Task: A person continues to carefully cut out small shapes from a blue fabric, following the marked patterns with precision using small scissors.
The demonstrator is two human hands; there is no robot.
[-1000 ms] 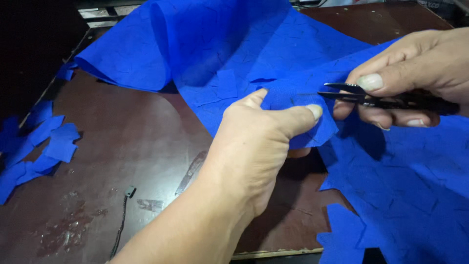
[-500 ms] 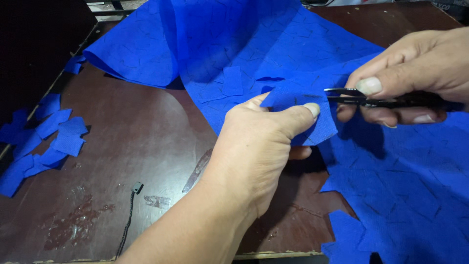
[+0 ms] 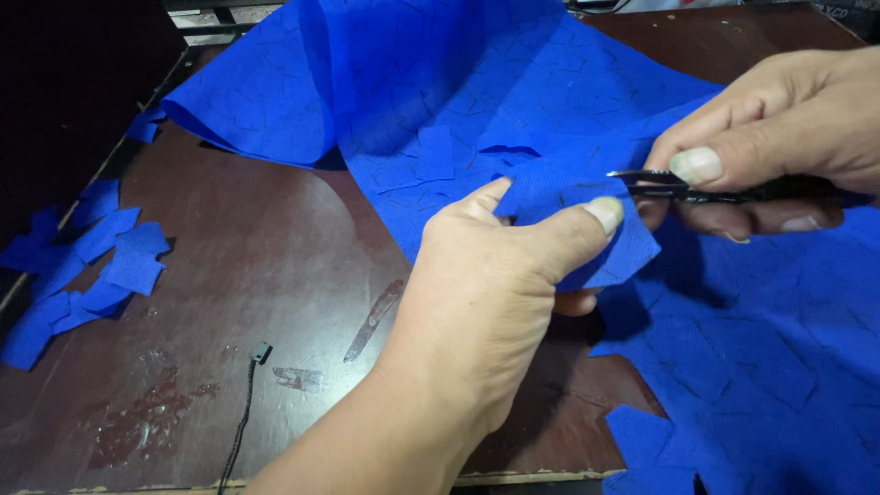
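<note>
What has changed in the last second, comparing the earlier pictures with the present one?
Very little. The left hand still pinches the blue fabric between thumb and fingers, and the right hand still holds the small black snips at the fabric's edge. The view shifted slightly, so the pile of cut blue pieces and the black cord appear displaced. Nothing was released.

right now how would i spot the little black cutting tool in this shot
Start at the big blue fabric sheet spread over the dark brown table and follow it to its right side. There the right hand pinches small black snips, blades pointing left at the fabric flap held by the left hand. It is the only dark, thin, metal thing among blue cloth.
</note>
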